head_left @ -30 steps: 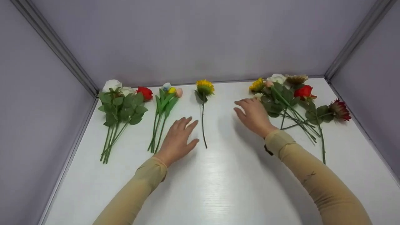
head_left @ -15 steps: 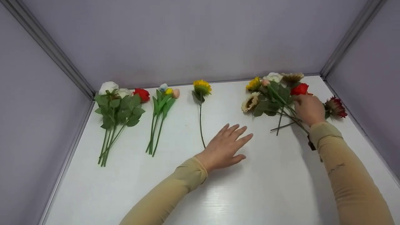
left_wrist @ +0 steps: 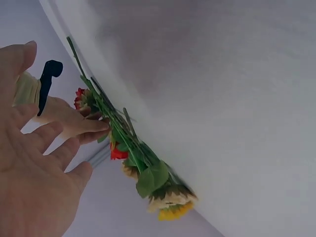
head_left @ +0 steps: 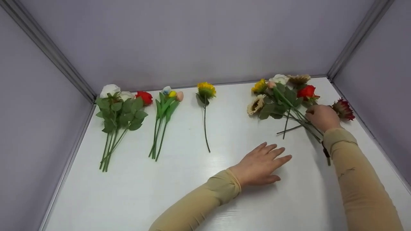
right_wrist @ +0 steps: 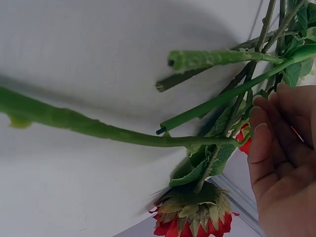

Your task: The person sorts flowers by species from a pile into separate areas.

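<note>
My right hand (head_left: 323, 118) reaches into the mixed pile of flowers at the table's right. Its thumb and fingertips pinch the thorny green stem (right_wrist: 123, 133) of a red rose (head_left: 306, 92), just below the bloom. Beside that hand lies a dark red, spiky-petalled flower (head_left: 343, 109). My left hand (head_left: 260, 166) hovers over the middle-right of the table, fingers spread, holding nothing. Other flowers in the pile include a cream sunflower (head_left: 256, 105), a yellow sunflower (head_left: 259, 86) and a white rose (head_left: 278, 79). Crossing stems and the right hand hide part of the rose's stem.
Three groups lie apart on the white table (head_left: 128, 199): roses, white (head_left: 110, 90) and red (head_left: 144, 97), at the left, tulips (head_left: 165, 107) beside them, then a single yellow sunflower (head_left: 206, 90). Grey panels (head_left: 205, 38) wall in the back and both sides.
My right hand has moved right from beside the cream sunflower to the red rose's stem and pinched it. My left hand has swung right, past the single sunflower, fingers still spread.
</note>
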Available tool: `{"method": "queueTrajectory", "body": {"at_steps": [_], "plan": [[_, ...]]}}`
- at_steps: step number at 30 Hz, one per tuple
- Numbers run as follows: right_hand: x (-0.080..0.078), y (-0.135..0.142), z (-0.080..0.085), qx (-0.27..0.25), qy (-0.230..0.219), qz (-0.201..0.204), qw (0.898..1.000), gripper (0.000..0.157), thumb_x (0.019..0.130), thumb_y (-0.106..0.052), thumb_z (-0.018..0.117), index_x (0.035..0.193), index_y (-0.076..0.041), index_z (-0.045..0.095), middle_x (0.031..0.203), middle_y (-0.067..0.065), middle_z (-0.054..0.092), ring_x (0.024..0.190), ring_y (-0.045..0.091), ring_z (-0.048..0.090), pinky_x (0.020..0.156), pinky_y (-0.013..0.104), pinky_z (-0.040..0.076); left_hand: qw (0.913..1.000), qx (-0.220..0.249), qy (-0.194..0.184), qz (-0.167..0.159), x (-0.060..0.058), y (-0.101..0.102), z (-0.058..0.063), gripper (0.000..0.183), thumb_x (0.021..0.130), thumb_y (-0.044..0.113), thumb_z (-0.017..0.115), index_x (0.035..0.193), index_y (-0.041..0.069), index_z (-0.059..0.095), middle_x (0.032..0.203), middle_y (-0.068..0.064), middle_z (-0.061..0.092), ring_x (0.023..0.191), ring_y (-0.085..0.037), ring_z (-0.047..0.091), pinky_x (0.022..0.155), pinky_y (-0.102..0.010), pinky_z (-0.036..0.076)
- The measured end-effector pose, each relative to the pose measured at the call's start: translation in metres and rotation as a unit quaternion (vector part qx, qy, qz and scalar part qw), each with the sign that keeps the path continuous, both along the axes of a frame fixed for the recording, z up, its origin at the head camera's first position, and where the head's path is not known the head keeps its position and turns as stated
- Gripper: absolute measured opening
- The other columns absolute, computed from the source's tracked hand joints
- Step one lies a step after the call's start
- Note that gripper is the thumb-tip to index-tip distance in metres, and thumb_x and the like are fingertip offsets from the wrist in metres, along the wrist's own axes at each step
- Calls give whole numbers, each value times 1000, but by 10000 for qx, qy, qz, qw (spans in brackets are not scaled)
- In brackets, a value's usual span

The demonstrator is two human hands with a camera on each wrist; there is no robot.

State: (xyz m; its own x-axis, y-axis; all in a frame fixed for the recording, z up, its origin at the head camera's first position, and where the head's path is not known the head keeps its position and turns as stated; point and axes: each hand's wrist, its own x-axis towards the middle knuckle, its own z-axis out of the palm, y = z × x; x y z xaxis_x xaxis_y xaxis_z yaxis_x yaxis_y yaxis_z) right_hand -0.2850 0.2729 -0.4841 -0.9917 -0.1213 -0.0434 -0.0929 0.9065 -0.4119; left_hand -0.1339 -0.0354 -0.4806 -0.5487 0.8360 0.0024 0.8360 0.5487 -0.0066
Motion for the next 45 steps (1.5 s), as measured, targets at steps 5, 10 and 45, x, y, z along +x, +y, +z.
{"method": "queueTrajectory", "body": {"at_steps": [5,10,45], "plan": [[-1,-2,-2,81,-103,174,9998,30,100,-10,54,113,13,68,111,35,66,100,53,62,85,65,49,9999,-118,-5,-125,6,6,-8,74,100,57,57,163,30,28,164,2,33,151,-20,27,124,-39,20],[0,-1,-4,117,-128,171,9997,31,97,-8,52,110,15,68,107,35,66,96,52,63,83,64,50,9998,-159,-38,-133,8,7,-12,74,100,57,58,163,30,29,164,2,34,151,-20,28,123,-41,21],[33,-62,26,-2327,-441,-398,9707,45,100,-40,66,123,-2,69,116,17,67,97,26,60,77,33,53,9022,2976,-2110,2303,-35,-48,-6,32,106,31,59,134,20,69,135,5,65,128,-13,57,107,-29,45]]}}
